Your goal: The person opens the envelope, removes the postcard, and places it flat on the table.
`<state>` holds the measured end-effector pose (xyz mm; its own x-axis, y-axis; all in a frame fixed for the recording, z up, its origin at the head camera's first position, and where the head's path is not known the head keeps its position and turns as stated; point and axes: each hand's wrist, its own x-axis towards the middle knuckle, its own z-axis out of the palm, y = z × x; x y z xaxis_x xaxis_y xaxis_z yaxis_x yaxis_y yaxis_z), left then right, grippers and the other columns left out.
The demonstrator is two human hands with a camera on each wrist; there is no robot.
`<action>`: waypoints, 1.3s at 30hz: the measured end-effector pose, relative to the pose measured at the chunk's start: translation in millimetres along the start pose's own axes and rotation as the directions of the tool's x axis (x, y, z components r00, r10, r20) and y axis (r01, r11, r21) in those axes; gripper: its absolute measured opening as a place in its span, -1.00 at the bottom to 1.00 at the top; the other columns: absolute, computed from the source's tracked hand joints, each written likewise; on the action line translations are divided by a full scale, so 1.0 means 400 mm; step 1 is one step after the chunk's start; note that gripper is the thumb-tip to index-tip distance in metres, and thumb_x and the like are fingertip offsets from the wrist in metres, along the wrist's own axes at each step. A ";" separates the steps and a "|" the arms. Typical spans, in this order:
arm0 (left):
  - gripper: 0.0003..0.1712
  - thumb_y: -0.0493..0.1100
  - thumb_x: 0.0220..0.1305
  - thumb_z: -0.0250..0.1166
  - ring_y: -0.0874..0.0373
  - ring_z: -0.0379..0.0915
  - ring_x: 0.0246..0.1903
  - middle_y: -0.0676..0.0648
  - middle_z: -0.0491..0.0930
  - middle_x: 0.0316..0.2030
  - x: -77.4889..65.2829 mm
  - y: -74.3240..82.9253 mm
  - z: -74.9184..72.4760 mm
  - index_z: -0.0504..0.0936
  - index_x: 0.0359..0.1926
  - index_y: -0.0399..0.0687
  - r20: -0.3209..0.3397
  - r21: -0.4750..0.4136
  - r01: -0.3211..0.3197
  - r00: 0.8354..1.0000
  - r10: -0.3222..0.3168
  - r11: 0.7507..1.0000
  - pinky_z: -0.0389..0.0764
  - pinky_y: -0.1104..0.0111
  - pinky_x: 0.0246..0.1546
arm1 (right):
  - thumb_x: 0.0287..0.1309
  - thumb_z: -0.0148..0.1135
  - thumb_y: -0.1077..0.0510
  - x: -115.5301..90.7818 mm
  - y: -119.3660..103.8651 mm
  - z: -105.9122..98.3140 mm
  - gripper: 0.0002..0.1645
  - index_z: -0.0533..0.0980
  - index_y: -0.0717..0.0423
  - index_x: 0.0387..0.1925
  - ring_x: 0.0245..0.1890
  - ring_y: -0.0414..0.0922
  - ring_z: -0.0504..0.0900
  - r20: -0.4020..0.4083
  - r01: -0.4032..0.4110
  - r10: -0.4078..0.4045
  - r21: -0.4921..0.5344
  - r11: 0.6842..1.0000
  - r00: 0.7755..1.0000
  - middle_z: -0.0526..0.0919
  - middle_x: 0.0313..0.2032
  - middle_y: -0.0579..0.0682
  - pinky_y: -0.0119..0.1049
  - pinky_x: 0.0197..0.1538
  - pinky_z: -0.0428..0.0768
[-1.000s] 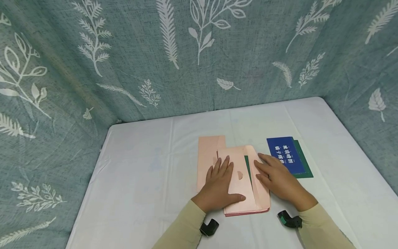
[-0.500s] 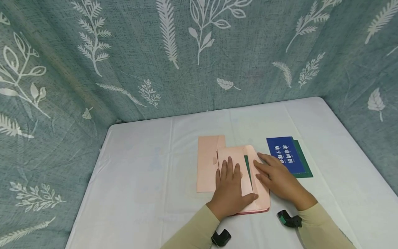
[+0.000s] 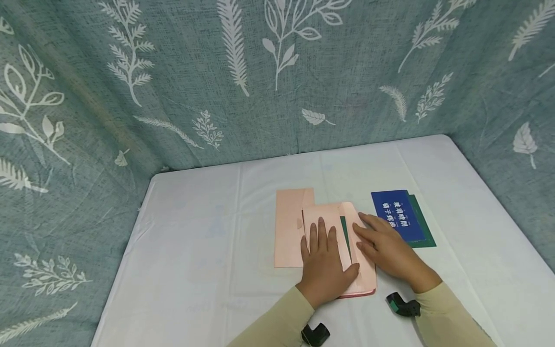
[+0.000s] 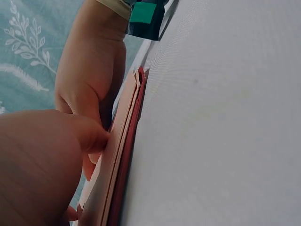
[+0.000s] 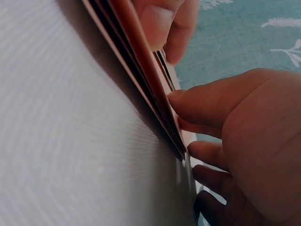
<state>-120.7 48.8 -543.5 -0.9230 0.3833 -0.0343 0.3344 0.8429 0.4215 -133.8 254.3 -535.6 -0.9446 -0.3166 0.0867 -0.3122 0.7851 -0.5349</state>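
A light pink envelope (image 3: 323,214) lies on top of a thin stack at the middle front of the table. Under its flap (image 3: 351,217) shows a sliver of green (image 3: 345,236). My left hand (image 3: 323,270) rests flat on the envelope with the fingers spread. Along the right side, the fingertips of my right hand (image 3: 390,250) touch the flap. In the left wrist view, the stack shows pink layers over a dark red one (image 4: 124,174). The right wrist view has several layered edges (image 5: 146,70) beside the right thumb and fingers.
Another pink envelope (image 3: 288,231) lies partly beneath the stack on its left. Right of the hands, a blue card (image 3: 399,212) with white characters overlaps a green card (image 3: 425,231). A leaf-patterned curtain (image 3: 260,120) stands behind the white table (image 3: 195,241).
My left hand has slid to the right across the envelope, nearer the flap, uncovering more of the envelope at left. The right hand has stayed at the flap.
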 end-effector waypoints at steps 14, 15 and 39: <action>-0.15 -0.02 0.26 0.30 -0.47 -0.34 0.64 -0.38 -0.11 0.70 0.000 -0.002 -0.006 0.40 0.56 -0.13 -0.103 -0.196 -0.081 0.993 0.061 0.977 -0.16 -0.56 0.38 | 0.53 0.33 0.16 0.001 0.004 0.001 -0.42 0.53 0.23 0.47 0.57 0.33 0.21 0.008 0.006 -0.006 -0.006 1.000 1.000 0.32 0.57 0.29 0.40 0.46 0.25; -0.20 -0.04 0.25 0.28 -0.49 -0.33 0.63 -0.37 -0.11 0.70 0.000 -0.004 -0.006 0.47 0.52 -0.09 -0.112 -0.212 -0.094 0.991 0.071 0.973 -0.17 -0.59 0.36 | 0.54 0.32 0.15 0.002 0.004 0.001 -0.42 0.53 0.23 0.47 0.57 0.33 0.21 0.010 0.007 -0.007 -0.006 1.000 1.000 0.32 0.57 0.29 0.41 0.46 0.25; -0.65 -0.11 0.15 0.26 -0.58 -0.15 0.58 -0.42 -0.05 0.67 0.003 -0.007 -0.009 0.65 -0.02 0.00 -0.195 -0.235 -0.153 0.975 0.108 0.960 -0.05 -0.67 0.26 | 0.54 0.34 0.11 0.003 0.003 -0.003 -0.41 0.53 0.18 0.48 0.58 0.32 0.18 0.018 -0.014 0.014 0.005 1.000 1.000 0.30 0.59 0.26 0.41 0.46 0.24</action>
<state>-123.4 45.7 -541.4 -0.9008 0.3910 0.1890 0.4179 0.6617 0.6225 -135.3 255.3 -535.2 -0.9468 -0.3154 0.0641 -0.2986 0.7867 -0.5402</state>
